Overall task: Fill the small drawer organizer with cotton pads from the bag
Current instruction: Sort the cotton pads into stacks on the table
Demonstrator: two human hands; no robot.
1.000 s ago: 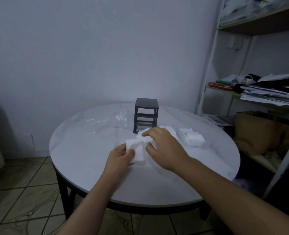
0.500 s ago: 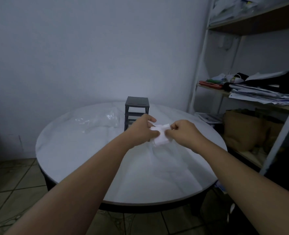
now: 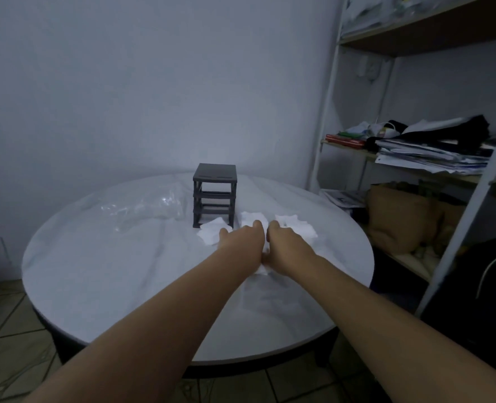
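Fingertips of both your hands reached forward together over the middle of the round table point(image 3: 95, 274), your left hand point(image 3: 242, 238) and right hand point(image 3: 284, 245) side by side and almost touching. You had white cotton pads point(image 3: 262, 269) pinched beneath and between your palms, a crumpled edge showing under the wrists; whether your fingers were curled tight on them or only resting I could not tell, since the backs of your hands hid the grip. More loose pads point(image 3: 213, 232) lay in three small heaps just in front of your knuckles, the left heap touching the foot of the small drawer organizer point(image 3: 214, 196). That organizer stood upright toward the table's far edge, a dark, stiff, boxy frame with open tiers, apparently of plastic. Left of it lay the clear bag point(image 3: 150, 206), limp, crinkled and glossy. The pads looked soft, feather-light and easily crushed, so you would likely do best to take a short stack by its flat faces between thumb and fingers, squeezing only gently. The tabletop looked smooth and pale, so pads would probably slide rather than catch. The frame looked light enough to shift if you pushed pads in hard.
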